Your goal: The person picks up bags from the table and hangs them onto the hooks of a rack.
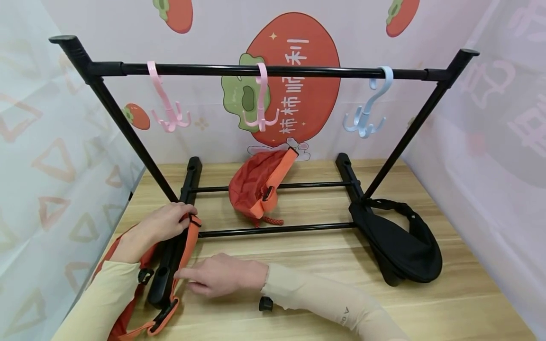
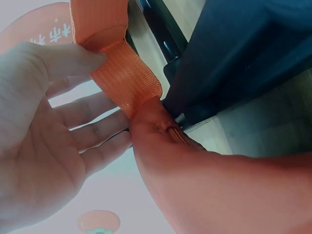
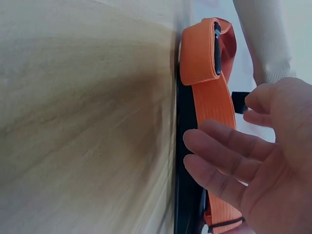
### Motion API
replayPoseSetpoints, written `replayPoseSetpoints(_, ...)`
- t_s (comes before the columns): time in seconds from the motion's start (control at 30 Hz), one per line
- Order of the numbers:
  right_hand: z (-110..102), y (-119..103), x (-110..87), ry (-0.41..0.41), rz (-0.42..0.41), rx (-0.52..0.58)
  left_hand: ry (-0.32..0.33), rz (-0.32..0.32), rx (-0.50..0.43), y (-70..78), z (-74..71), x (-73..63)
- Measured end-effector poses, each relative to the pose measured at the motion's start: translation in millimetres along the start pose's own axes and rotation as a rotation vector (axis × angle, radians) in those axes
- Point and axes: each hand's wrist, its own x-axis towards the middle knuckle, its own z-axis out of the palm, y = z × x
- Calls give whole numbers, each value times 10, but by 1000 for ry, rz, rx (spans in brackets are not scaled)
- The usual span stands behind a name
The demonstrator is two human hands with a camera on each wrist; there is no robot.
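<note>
A red waist bag (image 2: 219, 190) with an orange strap (image 1: 190, 239) lies over the rack's left foot (image 1: 160, 282), partly hidden under my left forearm. My left hand (image 1: 168, 221) pinches the strap near the bag's end, thumb on one side and fingers behind, as the left wrist view shows. Beside the strap's lower stretch is my right hand (image 1: 223, 274), fingers loosely extended and holding nothing; in the right wrist view its fingertips (image 3: 197, 141) overlap the strap, though contact is unclear. A black buckle (image 3: 217, 48) sits at the strap's looped end.
Another red bag (image 1: 251, 182) leans on the rack's lower bars. A black bag (image 1: 398, 241) drapes over the right foot. Along the top bar (image 1: 204, 70) hang two pink hooks (image 1: 170, 116) (image 1: 261, 102) and a blue hook (image 1: 364, 116). Printed cloth walls surround the wooden table (image 1: 298, 270).
</note>
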Motion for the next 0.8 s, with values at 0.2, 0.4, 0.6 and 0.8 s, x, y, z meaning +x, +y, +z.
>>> replayPoseSetpoints(0.2, 39, -49, 44, -8, -48, -58, -12, 16, 2, 14, -6, 22)
replayPoseSetpoints(0.4, 79, -106, 122, -19, -52, -80, -30, -2, -10, 15, -24, 26)
replayPoseSetpoints(0.6, 122, -113, 137, -17, -29, -72, 24, 25, 10, 17, -6, 48)
replayPoseSetpoints(0.8, 137, -93, 109, -4, -4, -58, 108, 62, 17, -2, 11, 68)
